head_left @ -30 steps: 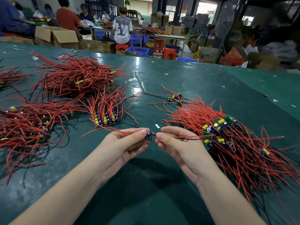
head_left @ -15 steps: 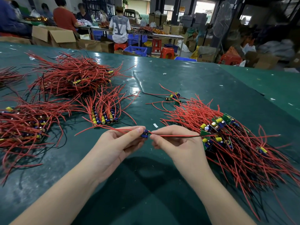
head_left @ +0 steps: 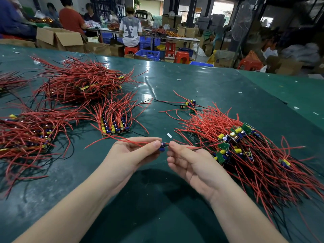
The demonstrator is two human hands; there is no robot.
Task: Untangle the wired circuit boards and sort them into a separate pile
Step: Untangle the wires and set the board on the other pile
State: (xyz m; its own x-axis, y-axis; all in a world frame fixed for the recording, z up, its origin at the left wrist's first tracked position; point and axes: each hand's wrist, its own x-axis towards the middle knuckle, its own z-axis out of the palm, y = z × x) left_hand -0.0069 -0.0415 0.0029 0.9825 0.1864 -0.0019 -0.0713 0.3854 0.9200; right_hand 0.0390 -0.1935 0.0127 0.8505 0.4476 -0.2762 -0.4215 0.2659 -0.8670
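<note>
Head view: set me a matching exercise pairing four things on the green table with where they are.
Things:
1. small blue-capped circuit board
2. neat row of boards with red wires
3. big tangled heap of green boards
4. white paper scrap

Places:
A. right of the right hand
B. just beyond the fingertips
C. pinched by the left hand
D. beyond the left hand

Pairs: 1-C, 2-D, 3-A, 4-B

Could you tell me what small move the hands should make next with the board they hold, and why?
Probably draw the right hand along the red wire toward the tangled pile. The left hand pinches the small board, but that wire runs into the pile, so it looks not yet free.
</note>
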